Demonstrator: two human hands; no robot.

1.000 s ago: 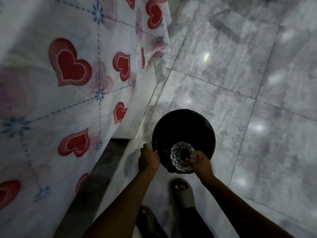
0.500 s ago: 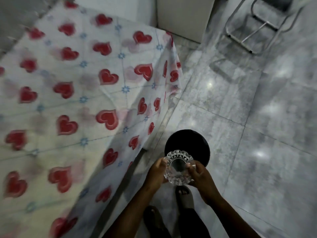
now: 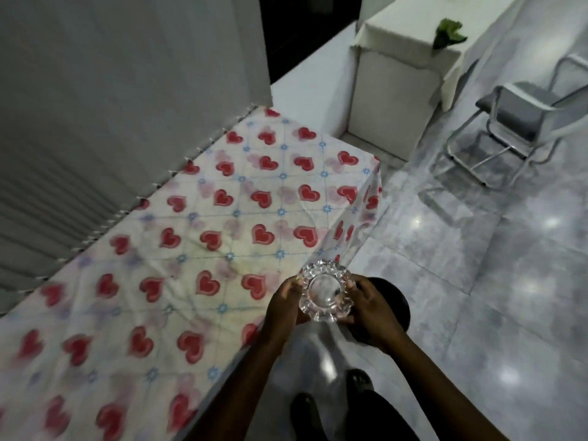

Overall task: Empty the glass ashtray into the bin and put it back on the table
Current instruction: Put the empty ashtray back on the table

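Observation:
The glass ashtray (image 3: 325, 292), round with a scalloped rim, is held upright in the air just off the table's right edge. My left hand (image 3: 283, 302) grips its left side and my right hand (image 3: 370, 305) grips its right side. Its bowl looks empty. The black bin (image 3: 396, 305) stands on the floor below and behind my right hand, mostly hidden by it. The table (image 3: 191, 249), covered with a white cloth printed with red hearts, lies to the left of the ashtray.
A grey curtain (image 3: 111, 106) hangs along the table's far side. A white cabinet (image 3: 394, 100) with a green plant (image 3: 447, 35) stands at the back. A metal-framed chair (image 3: 509, 122) is at the right on the grey tiled floor. My feet (image 3: 334, 396) are below.
I have straightened up: the ashtray rose from over the bin's mouth to table height, turned upright, and my left hand moved from the bin's rim onto the ashtray.

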